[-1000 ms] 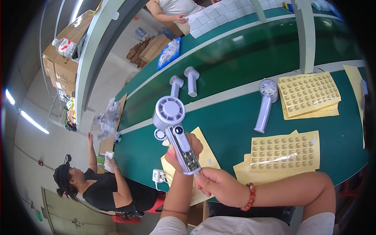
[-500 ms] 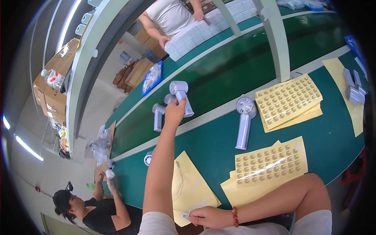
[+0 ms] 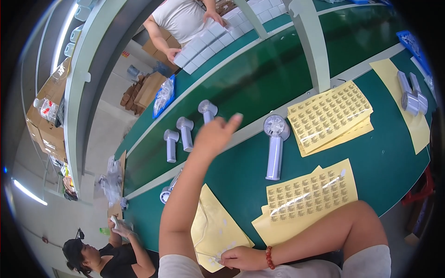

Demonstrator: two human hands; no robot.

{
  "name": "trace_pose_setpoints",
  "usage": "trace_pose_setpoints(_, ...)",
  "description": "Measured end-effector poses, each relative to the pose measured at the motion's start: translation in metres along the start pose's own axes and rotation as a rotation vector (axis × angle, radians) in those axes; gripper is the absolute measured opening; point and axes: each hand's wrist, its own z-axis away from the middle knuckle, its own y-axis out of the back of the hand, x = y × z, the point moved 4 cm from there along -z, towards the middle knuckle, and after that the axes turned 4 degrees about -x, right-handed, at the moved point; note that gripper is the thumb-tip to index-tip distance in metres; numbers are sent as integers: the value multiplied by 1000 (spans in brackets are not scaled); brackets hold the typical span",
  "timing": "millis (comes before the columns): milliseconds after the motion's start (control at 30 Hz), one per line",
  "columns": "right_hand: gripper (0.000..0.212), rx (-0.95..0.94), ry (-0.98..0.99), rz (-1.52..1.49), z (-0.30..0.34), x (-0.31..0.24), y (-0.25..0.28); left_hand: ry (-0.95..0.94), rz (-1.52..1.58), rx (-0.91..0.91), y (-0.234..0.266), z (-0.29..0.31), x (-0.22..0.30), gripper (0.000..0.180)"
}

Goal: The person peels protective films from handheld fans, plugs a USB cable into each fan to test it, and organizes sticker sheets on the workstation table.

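Note:
My left hand (image 3: 215, 136) reaches over the green conveyor belt, a finger stretched out to the right and the others partly hidden. Just beyond it lies a pale lilac handheld fan (image 3: 207, 107), its lower handle hidden behind the hand. To its left are two more such fans, a middle one (image 3: 185, 132) and a left one (image 3: 171, 144). My right hand (image 3: 245, 258) is closed in a pinch at the near edge, on what looks like the end of a thin white cable (image 3: 202, 222). That cable runs over a yellow backing sheet (image 3: 220, 236).
A handheld fan (image 3: 275, 148) lies on the green table beside sticker sheets (image 3: 331, 113). More sticker sheets (image 3: 308, 190) lie nearer. Another fan (image 3: 165, 194) is partly behind my left forearm. Two fans (image 3: 410, 95) sit far right. A grey post (image 3: 310, 46) rises behind. Two other people work nearby.
My left hand has let go of the fan, which now rests on the belt beside the other two. The view has shifted slightly. My right hand keeps its pinch.

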Motion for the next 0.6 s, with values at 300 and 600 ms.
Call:
trace_pose_setpoints(300,29,33,88,97,0,5,-6,-124,357,-414,-74,68,34,52)
trace_pose_setpoints(600,23,385,169,-264,0,-51,23,42,2091,-61,-71,163,-55,47)
